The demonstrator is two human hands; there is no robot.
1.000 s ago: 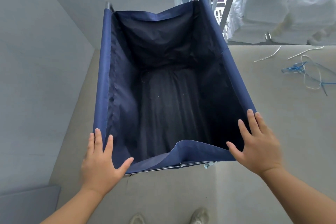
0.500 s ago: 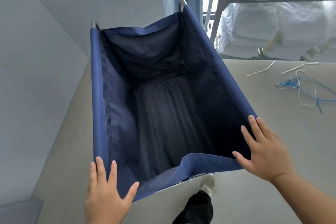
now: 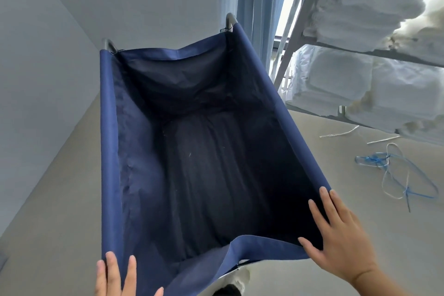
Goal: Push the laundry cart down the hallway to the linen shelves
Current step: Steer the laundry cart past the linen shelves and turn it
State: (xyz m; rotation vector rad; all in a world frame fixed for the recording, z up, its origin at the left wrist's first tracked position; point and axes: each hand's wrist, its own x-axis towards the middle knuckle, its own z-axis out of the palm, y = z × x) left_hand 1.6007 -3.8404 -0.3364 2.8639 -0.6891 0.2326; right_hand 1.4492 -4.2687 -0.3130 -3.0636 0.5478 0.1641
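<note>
Both hands lie flat, fingers spread, on the laundry cart (image 3: 192, 151) near corners: left hand (image 3: 115, 276), right hand (image 3: 336, 240); linen shelves (image 3: 374, 74) sit upper right, nearer the right hand, cart's long axis running up-frame

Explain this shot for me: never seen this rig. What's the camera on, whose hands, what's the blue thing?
There is no robot here: the one camera sits on a person's head, looking forward and down. The blue thing is a fabric laundry cart, empty inside. The left hand and right hand rest open on its near corners to push it. On the right stand the linen shelves, stacked with white linen. Blue and white cords lie loose on the floor beside the cart.
</note>
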